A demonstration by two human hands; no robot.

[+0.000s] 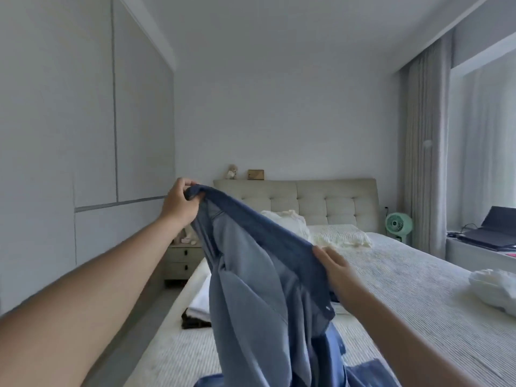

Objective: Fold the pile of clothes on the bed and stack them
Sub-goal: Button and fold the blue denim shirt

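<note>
Currently a blue shirt (259,272) is held up above the near edge of the bed (418,289), its lower part hanging toward the covers. The left hand (178,202) is clenched round a bunched corner at the top, raised high; the right hand (335,270) is closed on the darker edge lower down, fingers hidden behind the cloth. The garment is judged to be at the shaking-out stage, not yet laid flat. For a clean fold, both hands should be brought level, the edge drawn taut between them, and the shirt lowered flat onto the covers. A small folded stack (198,305) lies by the bed's left edge; crumpled white clothes (494,289) sit near the right edge.
</note>
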